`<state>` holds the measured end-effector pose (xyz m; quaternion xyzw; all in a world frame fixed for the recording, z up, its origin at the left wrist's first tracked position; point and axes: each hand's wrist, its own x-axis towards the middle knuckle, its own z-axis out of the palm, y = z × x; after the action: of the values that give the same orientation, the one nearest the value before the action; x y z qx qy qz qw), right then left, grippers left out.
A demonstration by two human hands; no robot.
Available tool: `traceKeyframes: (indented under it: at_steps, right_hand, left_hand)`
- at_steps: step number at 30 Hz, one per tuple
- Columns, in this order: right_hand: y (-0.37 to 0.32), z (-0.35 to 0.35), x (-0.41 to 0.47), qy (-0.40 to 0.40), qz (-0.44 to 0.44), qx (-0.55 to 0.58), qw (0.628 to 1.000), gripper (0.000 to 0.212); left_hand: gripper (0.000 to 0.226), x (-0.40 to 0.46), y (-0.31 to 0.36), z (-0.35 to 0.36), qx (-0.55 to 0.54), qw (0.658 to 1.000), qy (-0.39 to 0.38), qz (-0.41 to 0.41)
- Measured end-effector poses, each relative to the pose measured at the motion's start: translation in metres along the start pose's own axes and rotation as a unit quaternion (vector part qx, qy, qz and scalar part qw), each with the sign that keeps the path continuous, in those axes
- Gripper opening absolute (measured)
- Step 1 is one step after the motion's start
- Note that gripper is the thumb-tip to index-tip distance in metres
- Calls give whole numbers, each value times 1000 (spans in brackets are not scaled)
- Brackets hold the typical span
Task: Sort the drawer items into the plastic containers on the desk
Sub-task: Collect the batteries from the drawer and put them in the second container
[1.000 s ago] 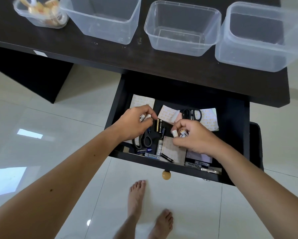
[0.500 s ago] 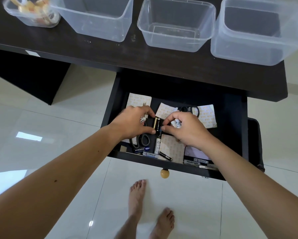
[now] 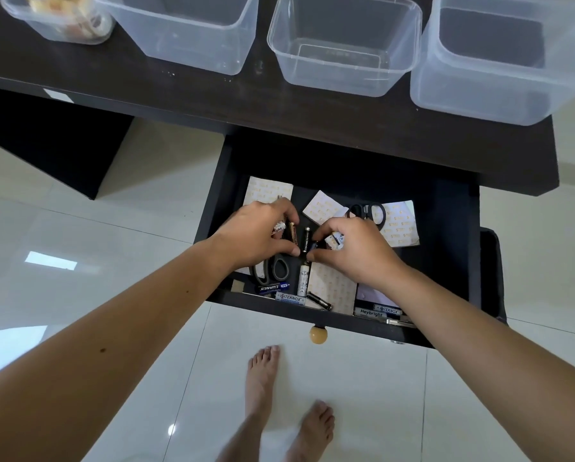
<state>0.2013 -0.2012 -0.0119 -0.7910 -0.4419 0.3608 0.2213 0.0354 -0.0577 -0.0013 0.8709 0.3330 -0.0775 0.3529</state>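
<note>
Tub of rolls (image 3: 59, 18): we see it far left on the counter (image 3: 212, 98), with small tape rolls inside.
Clear tubs: we see three more in a row, a big one (image 3: 192, 31), a middle one (image 3: 342, 51) and a big one at the right (image 3: 499, 58).
Drawer (image 3: 452, 228): we see it pulled open under the counter, with paper sheets, two scissors and batteries in it.
Left hand (image 3: 256, 238): our fingers curl round a white battery and pinch a gold battery (image 3: 292, 232).
Loose battery (image 3: 306, 239): we see it dark and thin, lying between our two hands.
Right hand (image 3: 352, 251): our fingers curl round white batteries (image 3: 335, 241), and the tips pinch a dark battery.
Front of drawer: we see more batteries, like a blue one (image 3: 274, 287) and a white one (image 3: 303, 279).
</note>
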Motion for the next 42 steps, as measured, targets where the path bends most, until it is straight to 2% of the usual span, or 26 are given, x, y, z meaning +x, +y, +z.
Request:
traceKeyframes:
  at_steps: [2,6,10,16,19,22,27,31,34,38,42]
  right_hand:
    - [0,-6,-1,-5,1,28,1000,23]
    - [-4,-17,-5,-13,25,132,991,25]
    - [-4,-22,-7,-24,33,236,971,21]
    - [1,-28,-7,-20,54,271,961,14]
    - [1,-34,-9,-29,44,282,958,9]
    - [3,-38,-15,-47,41,272,960,14]
    - [8,-41,-22,-74,45,256,963,15]
    - [8,-41,-21,-79,34,245,966,12]
    - [6,-42,-21,-78,29,239,967,9]
    - [6,-42,-22,-67,39,212,974,19]
    - [5,-41,-23,-78,41,181,980,19]
  left_hand:
    - [32,2,-2,1,-29,999,12,8]
    - [31,2,0,1,-71,997,6,-1]
    - [26,-1,1,-1,-130,991,32,-6]
    - [11,-4,9,-1,-156,988,5,5]
    - [11,-5,10,0,-173,985,-19,2]
    - [12,-5,9,-1,-180,983,-40,-14]
    - [15,-4,12,-3,-157,987,-40,-21]
    - [4,-2,13,-2,-132,991,-9,-14]
    - [21,1,13,-1,-87,996,-8,-15]
    - [36,7,20,5,6,999,12,-37]
    - [40,9,30,9,80,995,28,-51]
